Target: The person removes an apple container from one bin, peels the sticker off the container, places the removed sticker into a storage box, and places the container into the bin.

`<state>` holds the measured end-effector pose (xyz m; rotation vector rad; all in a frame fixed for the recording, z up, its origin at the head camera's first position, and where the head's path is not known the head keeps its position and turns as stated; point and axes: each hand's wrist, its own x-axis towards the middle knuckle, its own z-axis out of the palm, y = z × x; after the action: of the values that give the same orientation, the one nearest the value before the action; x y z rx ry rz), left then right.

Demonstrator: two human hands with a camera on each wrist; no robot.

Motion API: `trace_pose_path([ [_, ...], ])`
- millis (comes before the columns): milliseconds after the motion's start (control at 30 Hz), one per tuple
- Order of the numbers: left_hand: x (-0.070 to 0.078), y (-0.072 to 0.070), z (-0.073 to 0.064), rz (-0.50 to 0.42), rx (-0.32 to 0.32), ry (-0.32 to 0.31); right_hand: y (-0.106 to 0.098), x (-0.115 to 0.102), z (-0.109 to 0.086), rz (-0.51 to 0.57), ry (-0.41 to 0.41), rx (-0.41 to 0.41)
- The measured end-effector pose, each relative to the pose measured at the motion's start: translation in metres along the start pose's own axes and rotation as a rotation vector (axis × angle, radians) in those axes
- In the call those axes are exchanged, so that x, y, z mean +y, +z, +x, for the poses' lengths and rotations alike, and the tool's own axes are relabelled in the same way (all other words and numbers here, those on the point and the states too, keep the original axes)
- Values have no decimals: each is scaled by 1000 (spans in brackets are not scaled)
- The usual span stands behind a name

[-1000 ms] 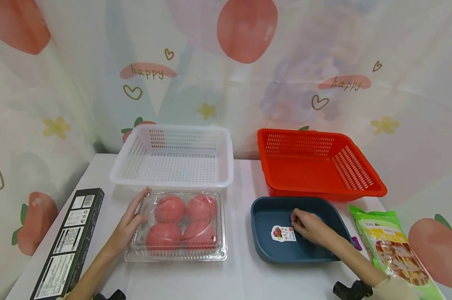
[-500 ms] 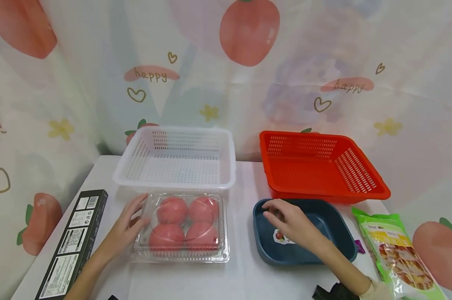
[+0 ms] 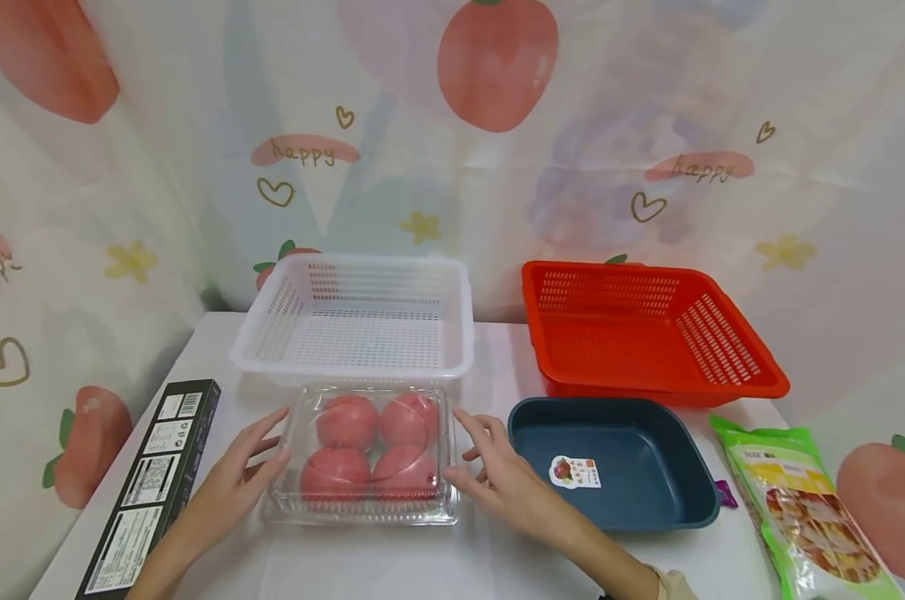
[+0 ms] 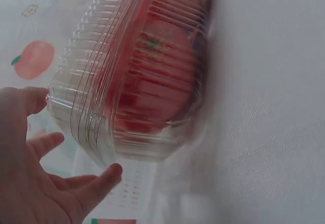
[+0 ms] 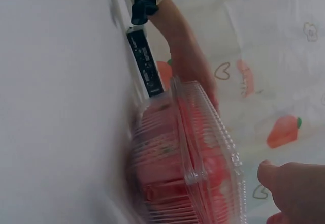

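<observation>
A clear plastic clamshell box with several round red fruits, which look like tomatoes, sits with its lid down on the white table. At its left side my left hand has its fingers spread, thumb and fingertips right by the wall; the left wrist view shows the same hand reaching toward the ridged corner. My right hand is at the box's right side, fingers relaxed and fingertips close to the rim. In the right wrist view only its thumb area shows, beside the lid.
Behind the box is a white slotted basket; a red basket stands back right. A dark blue basin with a fruit sticker inside is right of my hand. A green food bag and a long black box flank these.
My right hand has left the blue basin and its sticker and moved left to the clamshell box. My left hand has drawn slightly back from the box's far left corner, lower along its side.
</observation>
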<state>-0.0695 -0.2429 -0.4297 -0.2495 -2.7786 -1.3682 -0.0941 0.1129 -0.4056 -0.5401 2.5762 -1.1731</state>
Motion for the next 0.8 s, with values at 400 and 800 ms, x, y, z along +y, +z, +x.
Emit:
trace_pose_path([
  [400,-3,3,2,12,-36,-87,12,5,3,188,54,-103],
  [800,-7,6,1,-7,18,-97,16,6,8,363,80,-124],
])
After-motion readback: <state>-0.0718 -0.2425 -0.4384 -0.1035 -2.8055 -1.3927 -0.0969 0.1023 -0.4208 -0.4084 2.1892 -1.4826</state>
